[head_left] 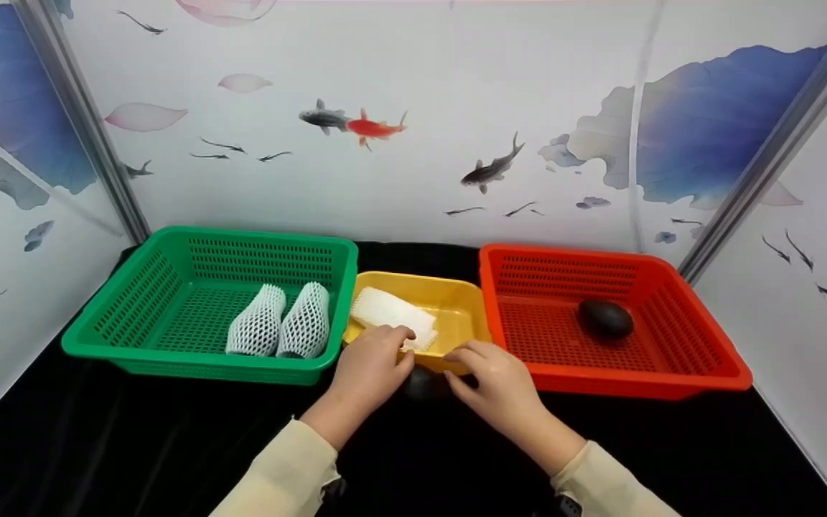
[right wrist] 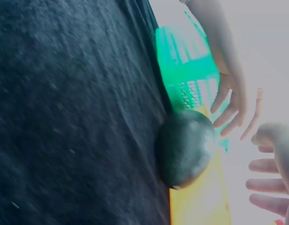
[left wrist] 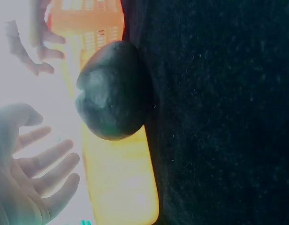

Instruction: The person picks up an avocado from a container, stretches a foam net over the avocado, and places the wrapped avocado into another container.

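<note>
A dark, smooth oval fruit resembling an avocado (head_left: 424, 385) (left wrist: 114, 93) (right wrist: 186, 149) lies on the black cloth against the front of the yellow basket (head_left: 460, 316). My left hand (head_left: 374, 362) hovers at its left, over the basket's front edge, fingers loosely bent and holding nothing. On the other side is my right hand (head_left: 496, 377), also without anything in its grasp; both wrist views show the fingers spread and apart from the fruit. A white foam net sleeve (head_left: 392, 312) lies flat in the yellow basket, close to my left fingertips, which may touch its edge.
At left, a green basket (head_left: 97, 343) contains two items in white foam nets (head_left: 257, 323) (head_left: 306, 323). The red basket (head_left: 528, 309) at right holds another dark oval fruit (head_left: 605, 319). Printed wall panels (head_left: 413, 194) stand behind the baskets.
</note>
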`<state>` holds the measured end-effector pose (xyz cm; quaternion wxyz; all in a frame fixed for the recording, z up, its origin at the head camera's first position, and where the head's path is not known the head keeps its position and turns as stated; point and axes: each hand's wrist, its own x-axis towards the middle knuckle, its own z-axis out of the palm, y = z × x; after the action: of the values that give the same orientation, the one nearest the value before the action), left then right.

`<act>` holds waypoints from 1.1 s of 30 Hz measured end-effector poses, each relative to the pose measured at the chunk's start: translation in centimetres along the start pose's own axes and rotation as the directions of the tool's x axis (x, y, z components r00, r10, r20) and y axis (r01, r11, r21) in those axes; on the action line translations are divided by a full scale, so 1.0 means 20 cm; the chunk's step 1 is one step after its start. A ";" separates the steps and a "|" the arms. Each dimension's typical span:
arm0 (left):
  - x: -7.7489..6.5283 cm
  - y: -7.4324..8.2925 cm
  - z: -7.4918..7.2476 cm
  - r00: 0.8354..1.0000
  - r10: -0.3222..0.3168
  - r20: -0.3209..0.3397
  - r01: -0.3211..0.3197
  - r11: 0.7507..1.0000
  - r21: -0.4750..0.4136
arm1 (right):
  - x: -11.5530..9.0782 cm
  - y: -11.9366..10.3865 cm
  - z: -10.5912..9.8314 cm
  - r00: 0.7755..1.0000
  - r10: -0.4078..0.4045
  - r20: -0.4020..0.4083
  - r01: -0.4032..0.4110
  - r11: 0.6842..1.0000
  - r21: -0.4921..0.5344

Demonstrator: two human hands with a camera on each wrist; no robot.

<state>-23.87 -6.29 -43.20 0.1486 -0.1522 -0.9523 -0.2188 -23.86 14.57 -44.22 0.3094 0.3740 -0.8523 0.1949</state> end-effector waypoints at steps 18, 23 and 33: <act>0.17 -0.07 0.13 0.994 -0.094 0.063 0.096 0.995 -0.024 | 0.08 0.20 -0.05 0.916 0.398 0.043 -0.399 0.917 0.019; 0.20 -0.09 0.14 0.988 -0.107 0.107 0.108 0.994 0.000 | 0.09 0.20 -0.04 0.910 0.405 0.084 -0.409 0.912 0.027; 0.26 -0.11 0.12 0.957 -0.045 0.287 0.074 0.993 -0.093 | 0.09 0.20 -0.05 0.910 0.400 0.105 -0.405 0.914 0.026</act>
<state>-29.84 -6.03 -44.24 -0.0047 -0.1608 -0.9554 -0.2478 -27.58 16.76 -42.71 0.2117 0.2065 -0.9203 0.2560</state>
